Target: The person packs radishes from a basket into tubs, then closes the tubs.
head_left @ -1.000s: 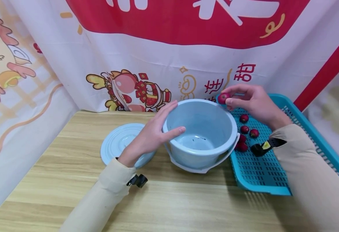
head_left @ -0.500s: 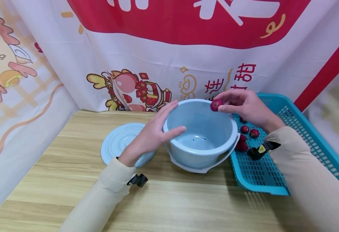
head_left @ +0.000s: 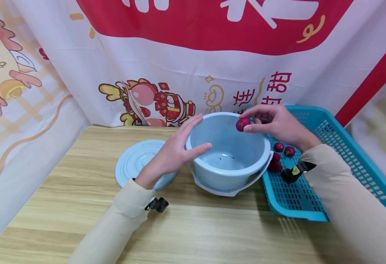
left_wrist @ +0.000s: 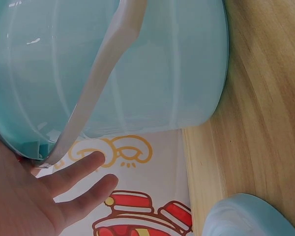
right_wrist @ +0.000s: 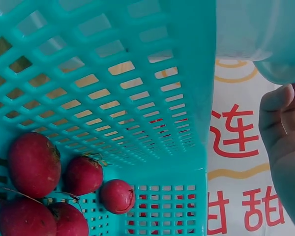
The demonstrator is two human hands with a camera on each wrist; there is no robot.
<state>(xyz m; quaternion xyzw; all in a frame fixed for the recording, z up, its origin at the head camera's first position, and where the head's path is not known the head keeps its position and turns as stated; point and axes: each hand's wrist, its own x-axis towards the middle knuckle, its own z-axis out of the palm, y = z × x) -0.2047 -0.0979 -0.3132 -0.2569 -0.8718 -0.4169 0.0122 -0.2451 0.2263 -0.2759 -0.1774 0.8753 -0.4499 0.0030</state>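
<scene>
Fingers [head_left: 256, 109] pinching radish [head_left: 242, 124], long axis unclear, bucket [head_left: 220, 180] upright

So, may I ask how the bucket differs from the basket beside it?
The bucket is pale blue; the basket is deeper teal. The bucket is round with solid walls, whereas the basket is rectangular and perforated. Dark bits lie in the bucket; red radishes lie in the basket. Both stand open-topped on the table.
</scene>
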